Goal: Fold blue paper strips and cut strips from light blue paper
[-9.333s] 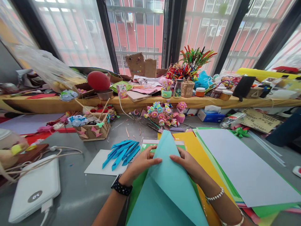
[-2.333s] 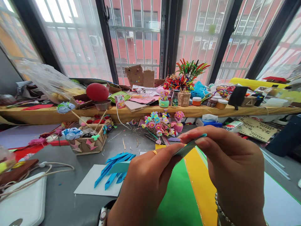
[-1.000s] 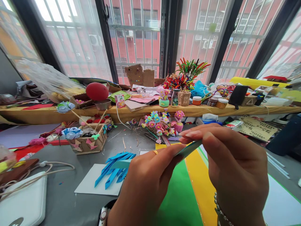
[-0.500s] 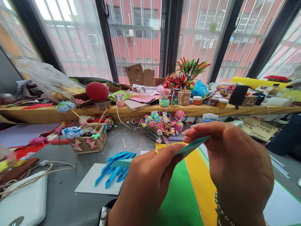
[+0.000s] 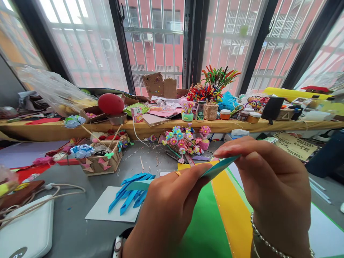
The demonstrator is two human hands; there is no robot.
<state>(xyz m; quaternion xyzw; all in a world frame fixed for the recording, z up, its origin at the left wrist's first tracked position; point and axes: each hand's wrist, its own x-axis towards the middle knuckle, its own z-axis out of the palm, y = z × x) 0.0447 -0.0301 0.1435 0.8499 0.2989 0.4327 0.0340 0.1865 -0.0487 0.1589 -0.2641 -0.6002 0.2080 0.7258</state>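
Observation:
A light blue paper strip is stretched between both hands above the table. My left hand is closed around its middle, thumb on top, and the strip's other end pokes out on the left. My right hand pinches the far right end, its thumb tip against the edge and its fingers curved over the top. Below on the left, several folded blue paper strips lie piled on a white paper sheet. Under my hands are a green sheet and a yellow sheet.
A cardboard box with paper flowers stands at the left. Yarn flowers sit at the back, before a wooden ledge crowded with craft supplies. A white device with a cable lies front left; a dark cylinder is at right.
My right hand has shifted slightly, its thumb now coming to the strip's end and its fingers bending closer. My left hand has hardly moved.

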